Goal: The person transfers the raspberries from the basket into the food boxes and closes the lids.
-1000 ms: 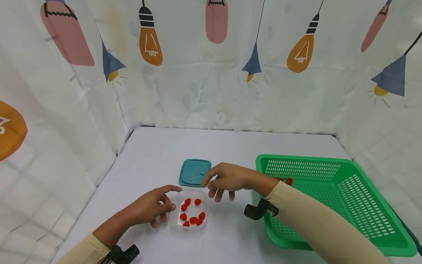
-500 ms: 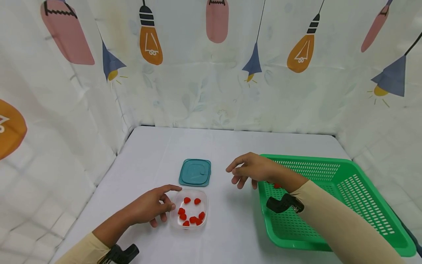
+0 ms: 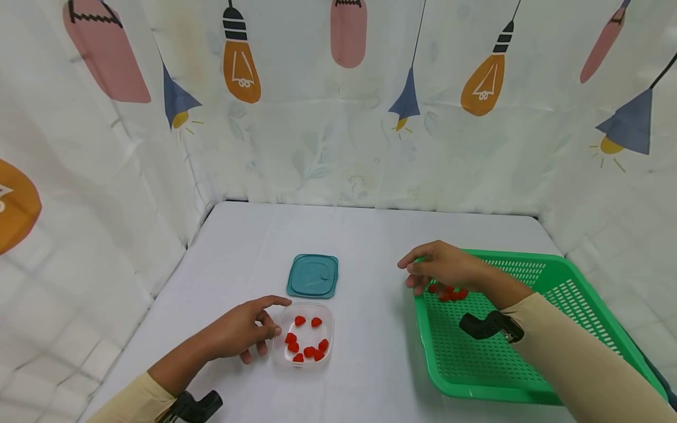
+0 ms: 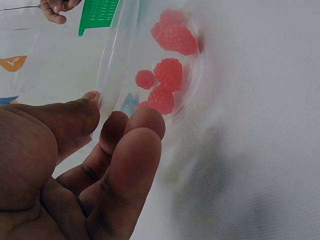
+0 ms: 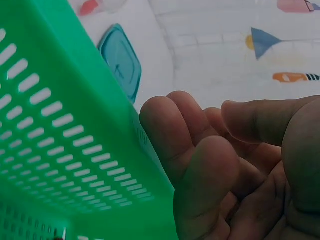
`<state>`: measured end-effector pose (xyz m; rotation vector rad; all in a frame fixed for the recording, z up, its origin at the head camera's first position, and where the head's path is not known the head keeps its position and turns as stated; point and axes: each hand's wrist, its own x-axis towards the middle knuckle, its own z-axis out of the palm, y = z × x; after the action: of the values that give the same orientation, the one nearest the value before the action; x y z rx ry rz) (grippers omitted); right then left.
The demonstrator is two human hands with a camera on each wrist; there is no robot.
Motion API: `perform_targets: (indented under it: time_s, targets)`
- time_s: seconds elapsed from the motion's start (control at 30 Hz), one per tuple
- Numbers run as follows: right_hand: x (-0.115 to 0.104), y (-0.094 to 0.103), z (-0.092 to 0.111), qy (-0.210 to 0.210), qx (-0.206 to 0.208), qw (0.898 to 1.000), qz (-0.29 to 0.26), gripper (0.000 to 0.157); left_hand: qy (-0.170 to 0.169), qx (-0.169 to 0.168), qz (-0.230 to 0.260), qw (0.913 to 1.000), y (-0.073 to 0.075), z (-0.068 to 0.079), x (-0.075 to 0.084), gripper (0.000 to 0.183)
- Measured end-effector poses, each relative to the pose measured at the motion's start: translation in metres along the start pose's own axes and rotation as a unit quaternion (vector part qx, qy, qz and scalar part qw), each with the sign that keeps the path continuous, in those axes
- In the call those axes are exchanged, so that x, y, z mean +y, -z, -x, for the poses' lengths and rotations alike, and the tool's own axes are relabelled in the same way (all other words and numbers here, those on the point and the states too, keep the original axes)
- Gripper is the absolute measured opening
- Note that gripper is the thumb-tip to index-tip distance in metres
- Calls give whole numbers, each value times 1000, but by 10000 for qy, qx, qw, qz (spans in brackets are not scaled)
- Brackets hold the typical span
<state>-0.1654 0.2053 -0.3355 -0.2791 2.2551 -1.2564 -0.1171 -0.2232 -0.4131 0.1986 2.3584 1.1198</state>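
Note:
My left hand rests at the left side of a clear plastic container, its index finger extended to the far left corner and its thumb touching the rim. Several red raspberries lie in the container; the left wrist view shows their bumpy skin through the clear wall. Its other fingers hang loosely bent beside the wall. My right hand hovers over the far left corner of a green basket, fingers loosely bent and holding nothing. Below it, more raspberries lie inside the basket, partly hidden by the hand.
A teal square lid lies flat on the white table, just behind the container. The basket's raised, slotted walls stand at the right of the table. A white curtain with printed lamps hangs behind and along the sides.
My right hand has moved right, from beside the container to over the basket's corner. Some raspberries in the container have shifted left slightly. The left hand stays in place.

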Motion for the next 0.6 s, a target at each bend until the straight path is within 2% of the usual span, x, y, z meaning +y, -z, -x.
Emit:
perform_targets:
  time_s: [0.37,0.6]
  targets:
    - [29,26,20,-278,290,9991,125,34,59,39,-51,10000,0,0,1,54]
    - [50,29,18,-470,425,9979,140,35,63,42,-45,10000,0,-1,-1,54]
